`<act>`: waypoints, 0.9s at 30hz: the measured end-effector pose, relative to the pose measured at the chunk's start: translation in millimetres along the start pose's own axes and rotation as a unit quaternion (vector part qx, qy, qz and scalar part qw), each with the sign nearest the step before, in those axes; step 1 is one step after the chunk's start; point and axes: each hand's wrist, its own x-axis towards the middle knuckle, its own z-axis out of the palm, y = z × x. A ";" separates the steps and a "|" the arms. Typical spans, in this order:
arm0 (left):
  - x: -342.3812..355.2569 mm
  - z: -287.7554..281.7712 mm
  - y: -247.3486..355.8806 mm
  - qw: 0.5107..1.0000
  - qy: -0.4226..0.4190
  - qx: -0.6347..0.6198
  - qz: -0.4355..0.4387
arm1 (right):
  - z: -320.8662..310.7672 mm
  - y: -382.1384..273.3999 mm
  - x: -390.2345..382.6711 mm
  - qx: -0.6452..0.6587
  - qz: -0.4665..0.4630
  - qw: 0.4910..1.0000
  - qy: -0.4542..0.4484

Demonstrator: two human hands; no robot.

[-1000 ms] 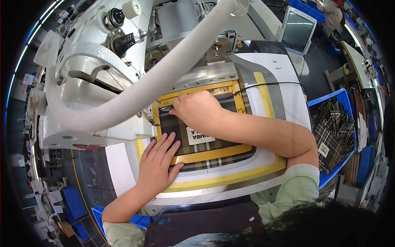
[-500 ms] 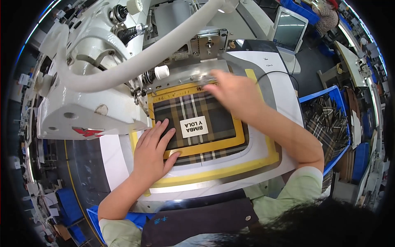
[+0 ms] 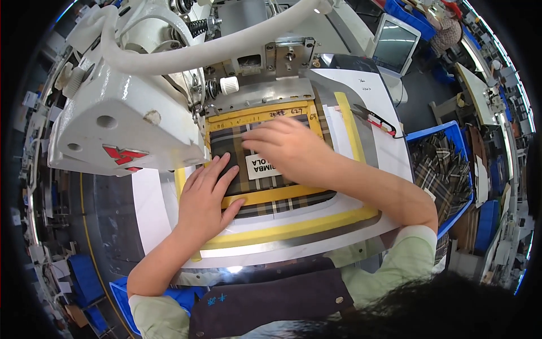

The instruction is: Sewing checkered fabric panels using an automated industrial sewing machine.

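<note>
Dark plaid fabric (image 3: 226,143) lies in a yellow rectangular frame (image 3: 272,195) under the sewing machine. On the fabric is a white label (image 3: 258,168) with black lettering, its right part covered by my right hand (image 3: 296,148). That hand is over the upper right of the fabric, fingers stretched toward the left and nothing seen in them; whether it touches the cloth I cannot tell. My left hand (image 3: 204,198) lies flat and open at the frame's lower left corner, fingertips on the fabric. Thread snips (image 3: 374,120) with red on the handle lie right of the frame.
The white machine head (image 3: 121,133) stands close on the left, a thick white hose (image 3: 217,59) arching above. To the right sits a blue bin (image 3: 435,134) of plaid pieces (image 3: 443,169). A screen (image 3: 397,42) stands at the back right. Yellow tape (image 3: 293,227) borders the work plate.
My right hand has come from the frame's top edge down and left over the label. The thread snips now show on the right, where only a cord showed. My left hand stays at its corner.
</note>
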 end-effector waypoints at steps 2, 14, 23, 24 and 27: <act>2.1 0.7 1.0 1.000 -0.005 0.001 0.000 | 24.1 4.2 19.8 0.009 -0.018 1.000 -0.010; -15.3 4.0 6.7 0.999 0.032 0.016 0.025 | 46.2 8.6 35.3 -0.081 -0.040 0.994 -0.059; -13.1 4.1 6.4 0.999 0.037 0.016 0.020 | 41.9 5.1 42.1 -0.108 -0.035 0.988 -0.103; -12.9 4.1 7.2 0.999 0.040 0.015 0.024 | 42.3 3.7 41.6 -0.107 -0.039 0.988 -0.104; -12.3 4.2 7.6 0.998 0.043 0.018 0.029 | 44.2 5.3 39.3 -0.123 -0.035 0.989 -0.080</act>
